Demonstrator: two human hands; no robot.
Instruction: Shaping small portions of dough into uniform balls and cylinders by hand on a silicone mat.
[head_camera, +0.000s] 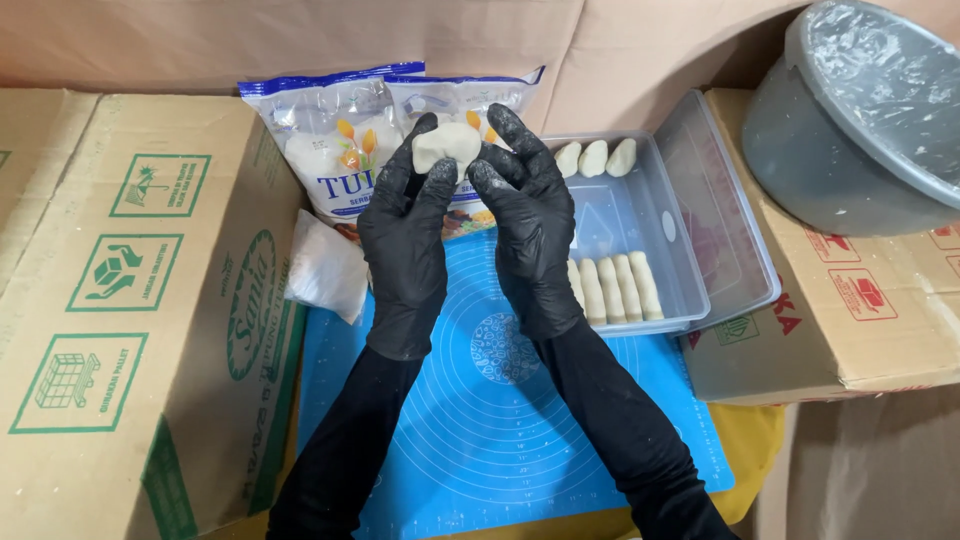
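Both my hands wear black gloves and long black sleeves. My left hand (405, 235) and my right hand (530, 215) are raised above a blue baking mat (480, 420) and pinch a pale lump of dough (447, 147) between their fingertips. The dough is flattened and slightly cupped, held in the air in front of two flour bags (335, 140). To the right stands a clear plastic container (640, 215) holding several shaped dough rolls (615, 288) in a row at its near side and three more dough pieces (596, 158) at its far side.
A large cardboard box (130, 300) stands at the left, with a small white plastic bag (325, 268) beside it. The container's clear lid (725, 215) leans on another cardboard box (850, 310) at the right. A grey bowl covered with plastic film (855, 115) sits on that box.
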